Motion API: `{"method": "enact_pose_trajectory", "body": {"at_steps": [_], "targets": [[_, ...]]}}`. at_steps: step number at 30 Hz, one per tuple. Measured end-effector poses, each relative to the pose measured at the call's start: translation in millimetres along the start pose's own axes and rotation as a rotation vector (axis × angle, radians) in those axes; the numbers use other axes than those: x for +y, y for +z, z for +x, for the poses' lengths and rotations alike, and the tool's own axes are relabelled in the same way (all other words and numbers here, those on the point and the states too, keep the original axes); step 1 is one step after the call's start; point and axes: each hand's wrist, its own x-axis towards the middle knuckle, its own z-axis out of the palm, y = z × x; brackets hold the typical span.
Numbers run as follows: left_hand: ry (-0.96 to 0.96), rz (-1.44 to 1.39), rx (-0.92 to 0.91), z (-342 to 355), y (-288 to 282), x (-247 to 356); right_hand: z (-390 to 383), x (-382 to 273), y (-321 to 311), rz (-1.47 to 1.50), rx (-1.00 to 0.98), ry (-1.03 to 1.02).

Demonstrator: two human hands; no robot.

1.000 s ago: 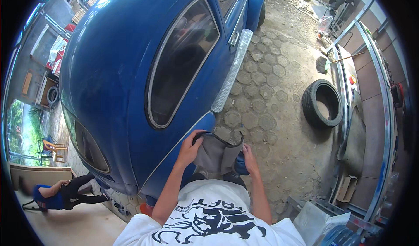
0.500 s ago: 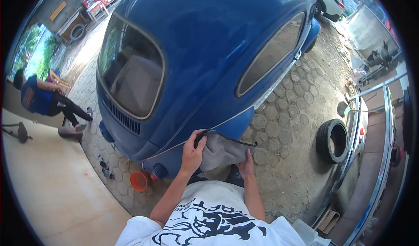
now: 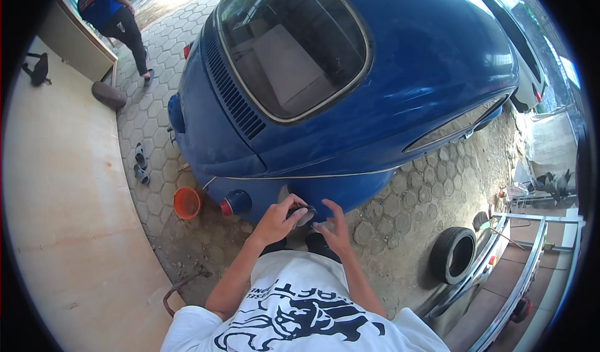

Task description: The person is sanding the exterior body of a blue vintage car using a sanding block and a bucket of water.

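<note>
The left hand point(image 3: 277, 222) pinches a grey cloth point(image 3: 304, 217), bunched but not put down, the right hand point(image 3: 338, 234) just beside, fingers parted.

Left of the fingers point(image 3: 337, 213): orange bucket point(image 3: 185, 209) on the ground, pair of dark slippers point(image 3: 140, 157) a little beyond it on hexagonal paving point(image 3: 150, 109), large pale board point(image 3: 62, 189) farther left. Far ahead and left of the fingers: person point(image 3: 98, 5) in blue top and dark trousers. Right of the fingers: black tyre point(image 3: 441, 258) near a metal frame point(image 3: 537, 217); white car point(image 3: 525, 77) well beyond, ahead and right
</note>
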Motion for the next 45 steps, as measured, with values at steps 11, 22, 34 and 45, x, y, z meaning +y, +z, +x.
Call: {"method": "enact_pose_trajectory", "body": {"at_steps": [11,22,34,45], "targets": [[0.017,0.129,-0.141,11,-6,52,12,-62,-33,-0.117,-0.182,-0.338],[0.259,-0.123,-0.206,59,84,35,3,-42,-106,0.32,0.298,-0.173],[0.514,0.045,-0.225,68,101,90,1,-10,-137,0.54,0.074,0.002],[0.214,-0.272,0.023,-56,12,32,-12,-47,-51,0.404,-0.108,-0.133]]}}
